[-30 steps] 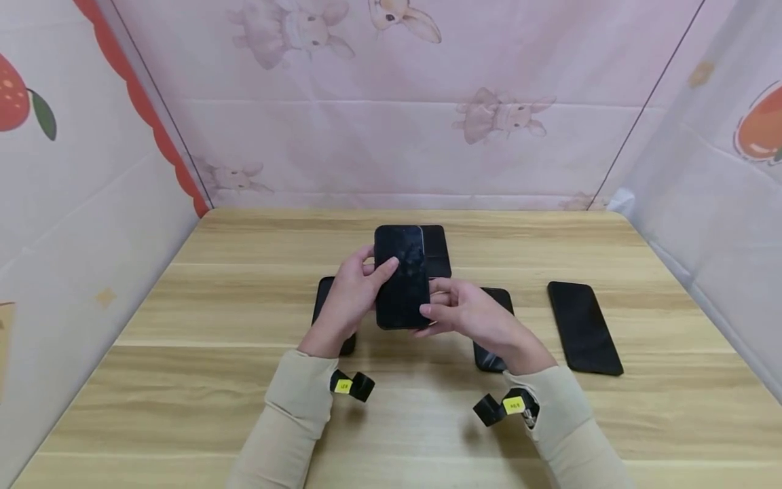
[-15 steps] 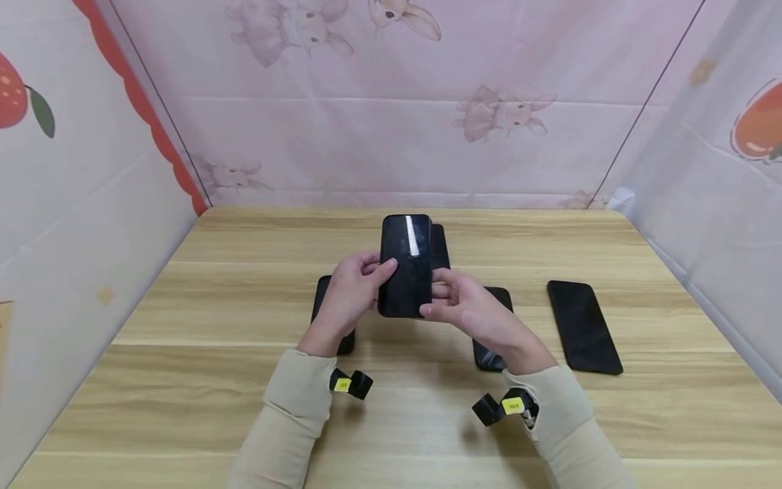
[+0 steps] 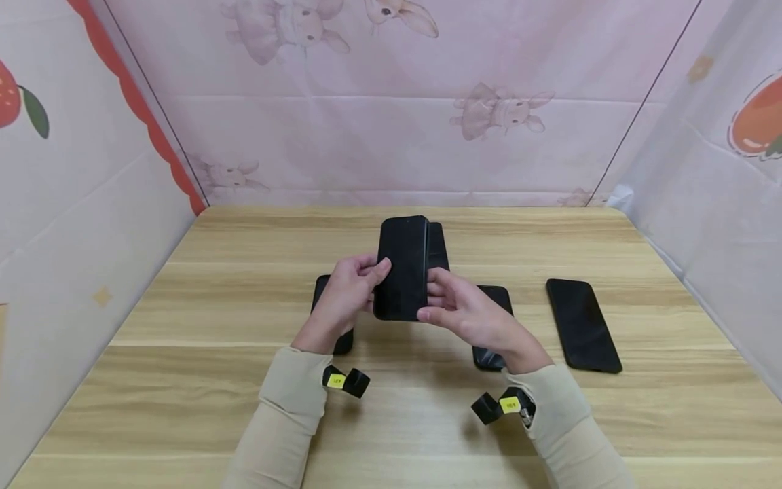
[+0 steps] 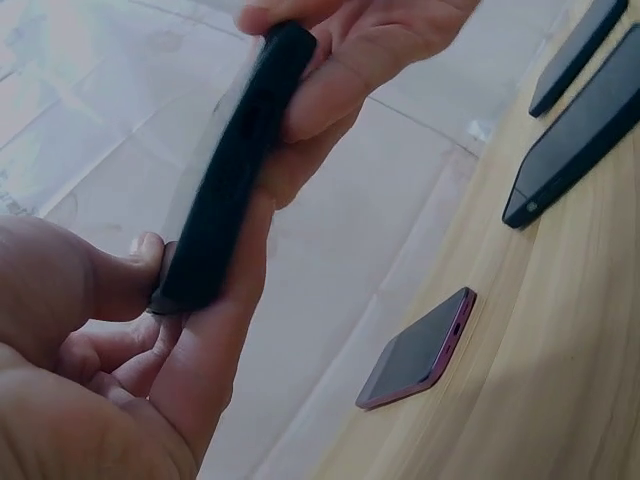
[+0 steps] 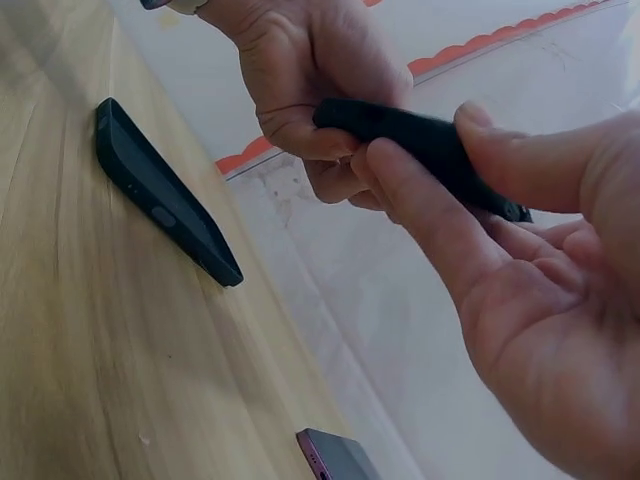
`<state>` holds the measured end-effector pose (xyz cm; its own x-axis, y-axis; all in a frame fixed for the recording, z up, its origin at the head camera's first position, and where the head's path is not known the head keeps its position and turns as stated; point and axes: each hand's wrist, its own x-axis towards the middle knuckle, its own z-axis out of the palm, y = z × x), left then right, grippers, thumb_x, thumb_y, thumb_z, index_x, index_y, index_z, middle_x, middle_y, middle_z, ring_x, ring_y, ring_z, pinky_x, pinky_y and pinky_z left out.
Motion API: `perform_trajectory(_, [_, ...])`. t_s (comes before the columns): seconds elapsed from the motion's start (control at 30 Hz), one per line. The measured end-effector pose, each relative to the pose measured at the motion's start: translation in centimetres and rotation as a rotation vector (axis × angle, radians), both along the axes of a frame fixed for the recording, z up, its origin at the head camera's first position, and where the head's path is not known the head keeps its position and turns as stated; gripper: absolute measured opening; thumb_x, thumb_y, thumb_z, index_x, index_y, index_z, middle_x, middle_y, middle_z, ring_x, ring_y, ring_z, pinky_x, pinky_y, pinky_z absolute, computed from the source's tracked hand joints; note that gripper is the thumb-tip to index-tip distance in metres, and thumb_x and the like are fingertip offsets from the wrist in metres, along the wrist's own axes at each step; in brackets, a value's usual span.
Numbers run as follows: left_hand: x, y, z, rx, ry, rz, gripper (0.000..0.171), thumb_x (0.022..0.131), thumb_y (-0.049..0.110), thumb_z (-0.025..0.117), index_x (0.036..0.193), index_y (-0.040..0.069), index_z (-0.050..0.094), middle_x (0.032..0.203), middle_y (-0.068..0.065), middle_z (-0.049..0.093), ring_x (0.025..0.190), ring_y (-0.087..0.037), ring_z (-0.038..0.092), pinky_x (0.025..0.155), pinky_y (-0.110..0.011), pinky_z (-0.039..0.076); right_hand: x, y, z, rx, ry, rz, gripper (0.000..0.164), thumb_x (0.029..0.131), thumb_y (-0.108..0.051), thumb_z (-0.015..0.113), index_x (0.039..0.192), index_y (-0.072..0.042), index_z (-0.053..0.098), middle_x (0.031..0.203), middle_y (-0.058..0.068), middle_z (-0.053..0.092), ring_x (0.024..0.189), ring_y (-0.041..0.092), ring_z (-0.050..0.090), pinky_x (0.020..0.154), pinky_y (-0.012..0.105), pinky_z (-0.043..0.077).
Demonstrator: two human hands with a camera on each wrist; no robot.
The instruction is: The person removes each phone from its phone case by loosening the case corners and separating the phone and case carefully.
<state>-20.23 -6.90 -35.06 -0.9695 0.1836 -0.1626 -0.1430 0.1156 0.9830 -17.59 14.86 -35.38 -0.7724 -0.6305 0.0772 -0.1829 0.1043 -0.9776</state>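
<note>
Left hand [image 3: 345,292] pinches a black-cased smartphone [image 3: 401,272] at nine o'clock. Right hand [image 3: 467,309], fingers curled, grips it at four o'clock.

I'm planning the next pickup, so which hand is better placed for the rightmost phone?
Likely the right hand: it is nearer the rightmost phone; the left hand would reach across. Both hold the raised phone, so the right must release first.

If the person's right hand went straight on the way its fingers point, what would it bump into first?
First, the black rectangular flat-screened phone that the right hand holds; past it, probably the bare left hand, though depth is unclear.
</note>
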Motion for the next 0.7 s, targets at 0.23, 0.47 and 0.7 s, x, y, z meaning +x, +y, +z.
perform_trajectory(0.23, [-0.26,-0.32,-0.26,0.064,-0.018,-0.055,0.046,0.103,0.030,0.052,0.139,0.001,0.050,0.124,-0.019,0.066,0.080,-0.015,0.070,0.059,-0.026,0.059,-0.23,0.25,-0.57,-0.063,0.018,0.014,0.048,0.097,-0.009,0.062,0.138,0.005,0.040,0.138,0.027,0.053,0.131,0.036,0.054,0.099,0.031,0.053])
perform_trajectory(0.47, [-0.16,-0.48,-0.16,0.146,-0.025,-0.075,0.041,0.104,0.026,0.051,0.134,-0.002,0.053,0.110,-0.015,0.068,0.079,-0.016,0.070,0.060,-0.027,0.059,-0.04,0.16,-0.55,-0.066,0.034,0.013,0.046,0.097,-0.003,0.060,0.138,0.004,0.041,0.139,0.025,0.053,0.130,0.033,0.055,0.099,0.030,0.053])
perform_trajectory(0.7, [0.08,-0.24,0.48,0.084,0.021,-0.043,0.037,0.103,0.027,0.054,0.129,0.000,0.056,0.112,-0.017,0.069,0.077,-0.013,0.069,0.055,-0.026,0.057,0.04,-0.31,-0.21,-0.087,-0.042,-0.084,0.043,0.095,0.003,0.054,0.137,0.001,0.043,0.137,0.023,0.057,0.120,0.023,0.062,0.092,0.030,0.056])
